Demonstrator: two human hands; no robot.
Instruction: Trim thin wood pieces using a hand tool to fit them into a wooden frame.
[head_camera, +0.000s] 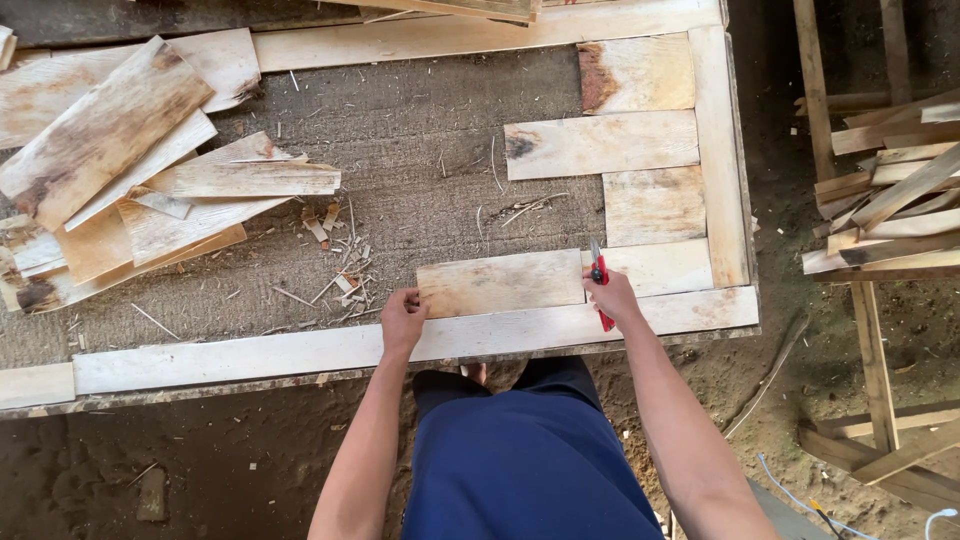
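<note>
Wooden board (498, 283), hands (402, 318) at ends

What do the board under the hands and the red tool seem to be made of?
The board looks like thin, unfinished wood: pale, grain lines, brown stains. The red tool in the right hand seems to have a plastic handle and metal blade, though it is too small to tell.

No packages, labels, signs or screens anywhere in view.
</note>
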